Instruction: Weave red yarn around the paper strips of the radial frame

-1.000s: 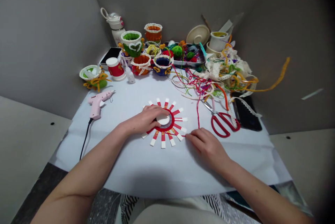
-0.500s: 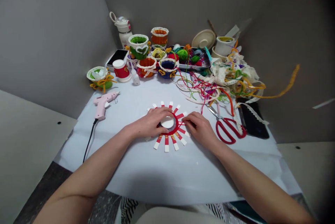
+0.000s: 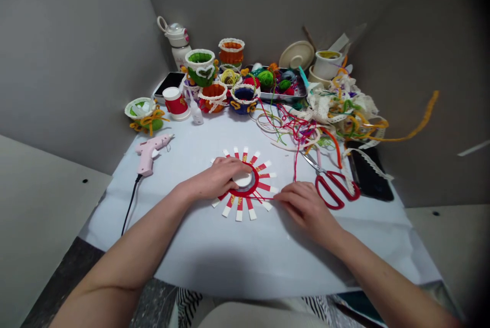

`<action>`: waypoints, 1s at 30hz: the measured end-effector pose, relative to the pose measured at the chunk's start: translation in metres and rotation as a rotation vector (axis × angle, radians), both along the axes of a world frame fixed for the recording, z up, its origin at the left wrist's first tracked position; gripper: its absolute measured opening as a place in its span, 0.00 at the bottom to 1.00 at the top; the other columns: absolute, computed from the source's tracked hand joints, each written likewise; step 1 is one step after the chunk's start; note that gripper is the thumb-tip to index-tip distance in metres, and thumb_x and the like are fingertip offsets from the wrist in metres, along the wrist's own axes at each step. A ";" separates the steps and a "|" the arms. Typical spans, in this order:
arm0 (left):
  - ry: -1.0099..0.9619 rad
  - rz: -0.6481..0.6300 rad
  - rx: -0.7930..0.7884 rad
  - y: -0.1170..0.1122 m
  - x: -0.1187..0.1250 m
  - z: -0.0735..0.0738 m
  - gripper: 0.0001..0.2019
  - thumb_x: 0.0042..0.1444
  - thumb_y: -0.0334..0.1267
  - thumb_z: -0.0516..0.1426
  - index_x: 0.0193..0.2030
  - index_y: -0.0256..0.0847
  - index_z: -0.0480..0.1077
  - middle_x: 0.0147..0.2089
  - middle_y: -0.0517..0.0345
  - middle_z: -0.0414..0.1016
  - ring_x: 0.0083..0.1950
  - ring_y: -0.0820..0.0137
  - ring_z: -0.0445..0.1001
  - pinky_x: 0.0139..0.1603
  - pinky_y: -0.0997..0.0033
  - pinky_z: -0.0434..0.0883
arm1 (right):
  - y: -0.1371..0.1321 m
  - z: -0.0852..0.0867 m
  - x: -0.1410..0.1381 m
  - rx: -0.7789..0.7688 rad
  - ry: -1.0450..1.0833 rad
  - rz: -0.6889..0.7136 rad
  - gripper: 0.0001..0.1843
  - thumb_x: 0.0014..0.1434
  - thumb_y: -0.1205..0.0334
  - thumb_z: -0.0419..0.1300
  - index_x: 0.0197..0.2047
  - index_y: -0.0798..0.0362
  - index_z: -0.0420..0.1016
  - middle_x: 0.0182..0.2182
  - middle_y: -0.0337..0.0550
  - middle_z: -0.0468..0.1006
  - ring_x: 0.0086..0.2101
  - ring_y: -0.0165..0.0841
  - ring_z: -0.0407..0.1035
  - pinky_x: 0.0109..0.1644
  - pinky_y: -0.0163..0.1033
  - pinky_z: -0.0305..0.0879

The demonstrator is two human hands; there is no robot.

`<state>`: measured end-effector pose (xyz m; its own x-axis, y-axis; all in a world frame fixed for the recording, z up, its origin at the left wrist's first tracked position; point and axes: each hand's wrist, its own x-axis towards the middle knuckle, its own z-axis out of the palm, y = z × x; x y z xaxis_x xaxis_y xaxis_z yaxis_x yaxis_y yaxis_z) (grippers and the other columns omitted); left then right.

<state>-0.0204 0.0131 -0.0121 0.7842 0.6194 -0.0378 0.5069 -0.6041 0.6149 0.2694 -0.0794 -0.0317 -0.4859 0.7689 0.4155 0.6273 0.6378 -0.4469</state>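
Now one left hand (image 3: 220, 177) grips one splayed cup (image 3: 242, 180), perhaps a dozen strips (image 3: 239, 206) visible; one right hand (image 3: 304, 205), lower than before, pinches one red strand (image 3: 295, 167).

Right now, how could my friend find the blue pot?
On the white table, look to the far edge, where pots cluster. Find the metal tray of yarn; the blue pot sits just in front of its left end. Unlike the orange pot beside it, it is dark blue.

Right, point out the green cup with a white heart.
The green cup right of the white bottle; the other green cup, near the pink glue gun, wears an orange bow instead.
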 end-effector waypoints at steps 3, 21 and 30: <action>-0.004 -0.002 -0.008 0.000 -0.001 0.001 0.27 0.60 0.23 0.56 0.63 0.52 0.67 0.66 0.54 0.72 0.68 0.57 0.66 0.67 0.48 0.59 | -0.022 -0.005 -0.003 0.098 -0.082 0.022 0.10 0.69 0.74 0.56 0.47 0.53 0.77 0.36 0.46 0.79 0.37 0.36 0.68 0.45 0.45 0.59; -0.020 -0.011 -0.013 -0.001 -0.001 0.003 0.23 0.62 0.26 0.56 0.62 0.50 0.66 0.65 0.53 0.73 0.67 0.56 0.66 0.67 0.47 0.60 | 0.051 -0.009 -0.018 -0.079 -0.098 -0.168 0.09 0.69 0.68 0.57 0.40 0.51 0.78 0.37 0.44 0.79 0.40 0.38 0.71 0.47 0.46 0.55; -0.013 0.095 0.054 -0.007 0.010 0.007 0.21 0.61 0.39 0.64 0.60 0.46 0.67 0.61 0.46 0.70 0.64 0.52 0.67 0.62 0.47 0.65 | 0.051 -0.016 -0.019 -0.153 0.049 -0.167 0.08 0.69 0.66 0.57 0.42 0.50 0.78 0.37 0.44 0.80 0.40 0.38 0.73 0.49 0.47 0.58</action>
